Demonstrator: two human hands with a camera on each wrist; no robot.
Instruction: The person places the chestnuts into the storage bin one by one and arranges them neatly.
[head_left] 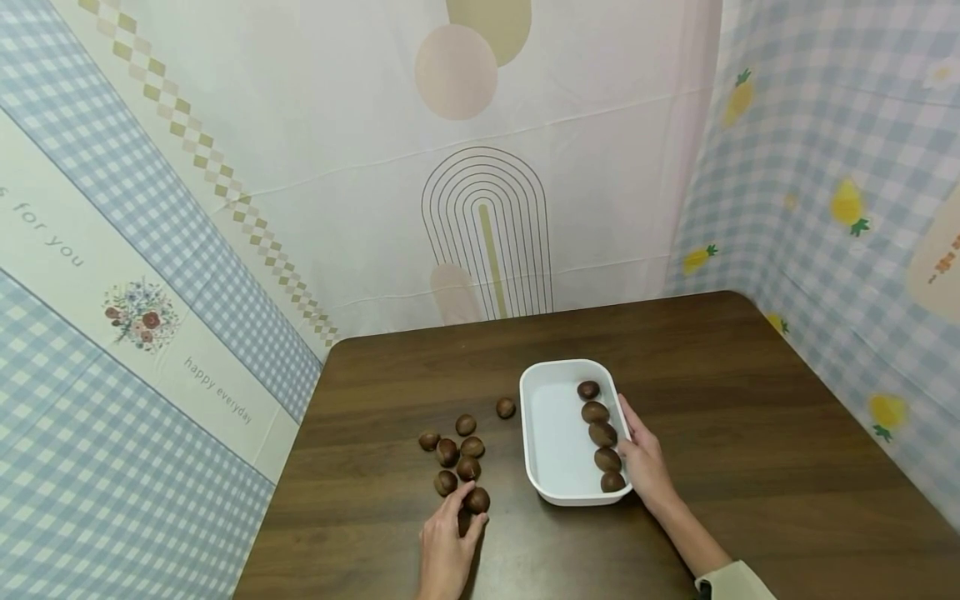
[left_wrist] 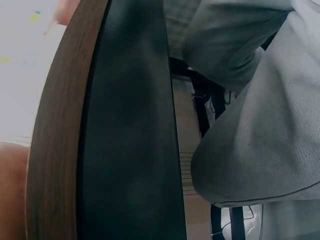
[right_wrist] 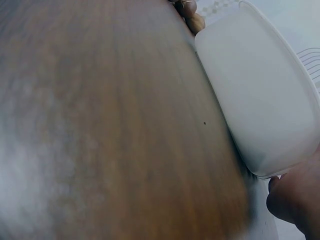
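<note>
In the head view, my left hand (head_left: pixel 445 540) is at the near edge of a loose group of brown chestnuts. Its thumb and index finger pinch one dark, glossy chestnut (head_left: pixel 477 501). To the right, my right hand (head_left: pixel 647 465) grips the long side of a white rectangular container (head_left: pixel 561 502), thumb at the rim. Inside, several chestnuts (head_left: pixel 602 434) form a row along the right wall. The right wrist view has the container's outer wall (right_wrist: pixel 260 90) with part of the right hand (right_wrist: pixel 300 197) at its end. Only bare skin of the left arm enters the left wrist view.
Several more chestnuts (head_left: pixel 447 452) lie left of the container, and a single chestnut (head_left: pixel 506 407) sits close to its left wall. The brown wooden table (head_left: pixel 750 400) backs onto printed cloth hangings (head_left: pixel 360 233). Grey trousers (left_wrist: pixel 260 130) show below the table edge (left_wrist: pixel 60 125).
</note>
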